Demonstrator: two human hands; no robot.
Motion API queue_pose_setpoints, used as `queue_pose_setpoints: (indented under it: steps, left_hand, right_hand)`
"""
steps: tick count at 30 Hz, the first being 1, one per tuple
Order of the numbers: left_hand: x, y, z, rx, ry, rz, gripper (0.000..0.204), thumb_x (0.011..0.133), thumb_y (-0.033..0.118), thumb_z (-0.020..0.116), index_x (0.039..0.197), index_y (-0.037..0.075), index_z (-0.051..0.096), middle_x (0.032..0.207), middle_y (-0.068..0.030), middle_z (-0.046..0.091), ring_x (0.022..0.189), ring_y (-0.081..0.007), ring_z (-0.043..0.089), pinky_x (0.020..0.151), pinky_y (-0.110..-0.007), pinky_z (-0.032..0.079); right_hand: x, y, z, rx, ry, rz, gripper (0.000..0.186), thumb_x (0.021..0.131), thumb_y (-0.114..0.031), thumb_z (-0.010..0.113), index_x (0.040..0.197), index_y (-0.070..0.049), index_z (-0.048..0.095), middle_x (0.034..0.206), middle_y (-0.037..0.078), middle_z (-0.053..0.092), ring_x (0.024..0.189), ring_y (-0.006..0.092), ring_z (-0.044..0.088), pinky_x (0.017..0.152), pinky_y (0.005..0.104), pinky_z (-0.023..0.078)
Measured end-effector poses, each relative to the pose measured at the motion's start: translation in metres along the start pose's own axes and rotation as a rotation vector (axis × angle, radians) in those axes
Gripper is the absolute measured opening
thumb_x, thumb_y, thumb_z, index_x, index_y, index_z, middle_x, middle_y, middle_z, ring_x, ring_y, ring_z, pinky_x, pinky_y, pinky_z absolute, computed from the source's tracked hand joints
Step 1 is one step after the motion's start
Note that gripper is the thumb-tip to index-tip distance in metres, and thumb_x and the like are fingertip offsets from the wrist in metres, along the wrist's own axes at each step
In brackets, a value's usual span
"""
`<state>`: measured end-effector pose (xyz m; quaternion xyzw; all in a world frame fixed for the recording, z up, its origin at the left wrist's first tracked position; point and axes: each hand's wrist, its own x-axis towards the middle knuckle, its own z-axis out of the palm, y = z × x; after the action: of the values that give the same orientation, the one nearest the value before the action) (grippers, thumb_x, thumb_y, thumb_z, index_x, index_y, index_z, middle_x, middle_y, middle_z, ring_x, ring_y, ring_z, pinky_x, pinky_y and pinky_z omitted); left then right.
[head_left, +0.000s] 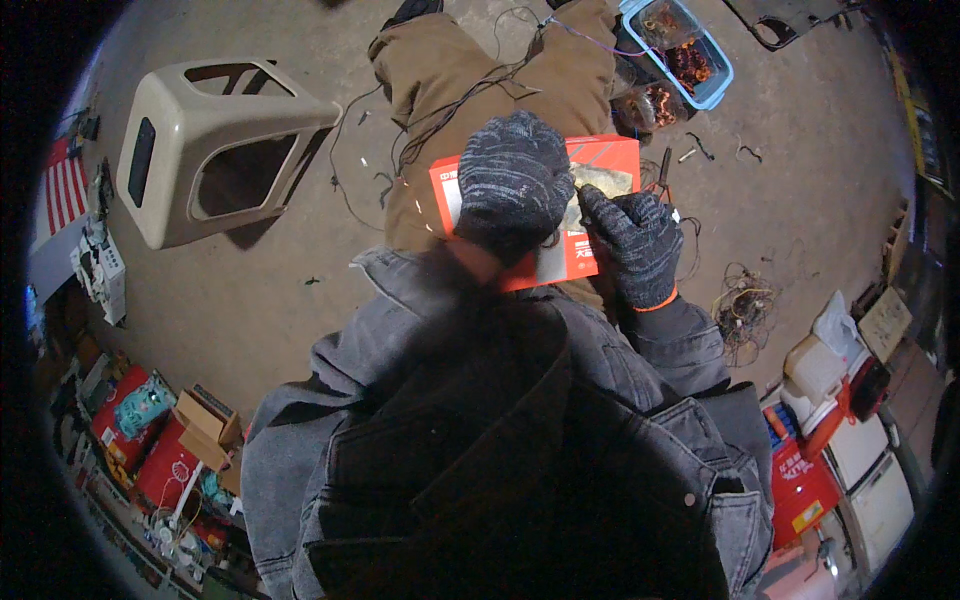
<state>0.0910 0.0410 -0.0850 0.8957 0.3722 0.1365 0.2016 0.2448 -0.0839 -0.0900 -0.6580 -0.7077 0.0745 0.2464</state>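
The concrete floor runs wide on both sides of you. Your outstretched legs in brown trousers divide it. To your left stands a cream-coloured shell with large openings; a strip of floor separates its near edge from your left leg, and a thin wire crosses that strip. The red box lies across your lap, its left edge over your left thigh and its right edge just beside your right hand. Beyond its far right corner, a blue tray holds copper-coloured pieces. A wire tangle lies on the floor to the right, apart from your right sleeve.

Your left hand, in a dark knitted glove, covers the left half of the box, knuckles up and fingers curled under; you cannot tell what they grip. Your right hand, gloved alike, reaches in over the right edge. Its thumb and forefinger draw close together at a pale patch on the box; whether they pinch anything is too small to tell. Loose dark wires drape over your left leg.
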Motion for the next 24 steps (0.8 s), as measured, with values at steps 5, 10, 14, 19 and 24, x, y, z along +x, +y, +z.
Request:
queue_pose_setpoints:
  steps: [5,10,14,19,24]
  left_hand:
    - [0.000,0.000,0.003,0.046,-0.034,-0.013,0.025,0.074,0.025,0.060,0.085,0.003,0.066,0.086,-0.0172,0.061,0.084,-0.0328,0.059,0.074,-0.044,0.046]
    - [-0.002,0.000,0.002,0.046,-0.089,-0.027,0.026,0.074,0.024,0.059,0.085,0.002,0.066,0.087,-0.0176,0.060,0.085,-0.0327,0.058,0.075,-0.044,0.045]
    - [-0.001,0.002,0.005,0.080,-0.035,-0.045,0.024,0.075,0.024,0.059,0.083,0.002,0.067,0.086,-0.0179,0.060,0.086,-0.0328,0.058,0.075,-0.044,0.046]
    - [-0.001,-0.001,0.006,-0.003,0.015,-0.048,0.024,0.076,0.024,0.059,0.083,0.003,0.067,0.088,-0.0174,0.061,0.087,-0.0339,0.058,0.076,-0.045,0.046]
    - [-0.002,-0.003,0.005,-0.073,0.000,-0.055,0.023,0.076,0.025,0.061,0.082,0.003,0.067,0.088,-0.0171,0.062,0.088,-0.0348,0.058,0.075,-0.046,0.046]
  right_hand:
    - [-0.002,0.003,0.002,-0.013,-0.055,0.030,0.042,0.070,-0.009,0.072,0.111,-0.019,0.070,0.077,0.005,0.060,0.070,0.0257,0.059,0.056,0.0396,0.047]
    - [-0.004,0.003,0.005,-0.045,-0.037,0.050,0.038,0.071,-0.012,0.074,0.107,-0.020,0.072,0.074,0.006,0.061,0.067,0.0264,0.059,0.055,0.0411,0.046]
    - [-0.008,0.001,0.002,-0.090,-0.059,0.085,0.034,0.071,-0.012,0.075,0.104,-0.019,0.073,0.074,0.006,0.060,0.069,0.0266,0.058,0.058,0.0412,0.046]
    - [-0.008,-0.002,-0.001,0.027,-0.037,0.231,0.029,0.073,-0.012,0.075,0.102,-0.015,0.074,0.076,0.007,0.059,0.072,0.0271,0.057,0.062,0.0402,0.045]
    - [-0.004,-0.008,0.001,0.093,0.031,0.225,0.027,0.075,-0.012,0.074,0.102,-0.015,0.074,0.076,0.009,0.059,0.071,0.0277,0.057,0.063,0.0405,0.045]
